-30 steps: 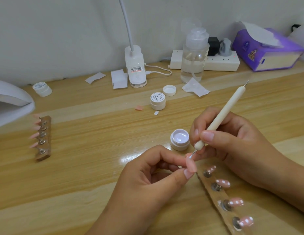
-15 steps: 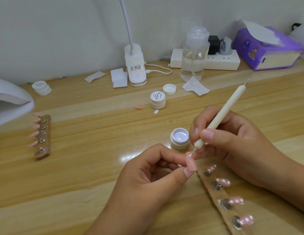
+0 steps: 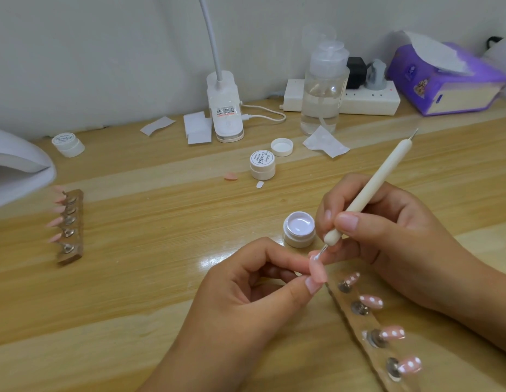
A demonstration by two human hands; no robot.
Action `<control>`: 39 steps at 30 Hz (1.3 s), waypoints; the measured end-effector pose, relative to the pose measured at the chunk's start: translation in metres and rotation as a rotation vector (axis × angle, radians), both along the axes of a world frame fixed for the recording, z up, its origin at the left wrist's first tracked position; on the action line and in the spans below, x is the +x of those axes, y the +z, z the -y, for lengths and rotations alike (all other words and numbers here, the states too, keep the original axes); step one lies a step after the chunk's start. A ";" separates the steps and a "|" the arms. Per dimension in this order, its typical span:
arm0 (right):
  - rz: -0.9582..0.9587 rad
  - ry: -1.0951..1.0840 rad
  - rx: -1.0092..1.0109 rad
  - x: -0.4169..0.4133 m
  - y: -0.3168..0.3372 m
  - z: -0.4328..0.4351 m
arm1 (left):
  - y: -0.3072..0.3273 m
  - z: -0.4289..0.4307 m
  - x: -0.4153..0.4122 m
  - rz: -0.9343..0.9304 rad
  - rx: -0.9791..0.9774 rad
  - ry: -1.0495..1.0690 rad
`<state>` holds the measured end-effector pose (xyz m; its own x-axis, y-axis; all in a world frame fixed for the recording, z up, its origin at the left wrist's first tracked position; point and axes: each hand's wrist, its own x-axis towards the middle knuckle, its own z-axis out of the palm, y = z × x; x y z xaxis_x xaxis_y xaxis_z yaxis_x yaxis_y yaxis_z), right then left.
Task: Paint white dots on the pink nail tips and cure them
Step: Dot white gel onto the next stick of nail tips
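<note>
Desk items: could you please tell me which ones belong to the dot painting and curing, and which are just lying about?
In use:
left hand pinching pink nail tip
right hand with dotting tool
open white gel pot
dotted tips strip
plain tips strip
curing lamp

Lying about:
tissue box
pump bottle
power strip
closed pot

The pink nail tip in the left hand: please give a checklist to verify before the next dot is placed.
1. Pink nail tip pinched firmly in the left hand: ok.
2. Dotting tool in a pen grip in the right hand: ok.
3. White paint on the tool's point: ok.
4. Open gel pot close by for reloading: ok.
5. Dots already on this tip: cannot tell.
6. Right forearm clear of the dotted nails on the strip: cannot tell.
</note>
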<state>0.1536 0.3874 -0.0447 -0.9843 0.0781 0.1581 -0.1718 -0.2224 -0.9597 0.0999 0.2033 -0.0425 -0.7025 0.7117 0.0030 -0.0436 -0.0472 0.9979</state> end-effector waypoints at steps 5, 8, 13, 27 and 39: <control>0.004 0.009 0.001 0.000 0.001 0.000 | 0.000 0.000 0.000 -0.002 -0.003 -0.002; 0.001 0.003 0.016 0.000 0.001 0.000 | 0.000 0.001 0.000 -0.001 -0.002 -0.003; 0.006 -0.013 0.017 0.000 0.000 0.001 | 0.000 0.001 0.000 -0.004 -0.003 -0.005; -0.001 -0.005 -0.044 0.000 0.001 0.001 | -0.001 0.001 0.001 0.001 -0.018 0.001; -0.169 -0.253 0.081 -0.003 0.000 -0.001 | 0.001 0.000 0.002 0.038 -0.062 0.029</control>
<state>0.1510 0.3882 -0.0448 -0.8944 0.2977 0.3338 -0.3707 -0.0760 -0.9256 0.1015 0.2030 -0.0417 -0.7217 0.6889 -0.0674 -0.0807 0.0130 0.9967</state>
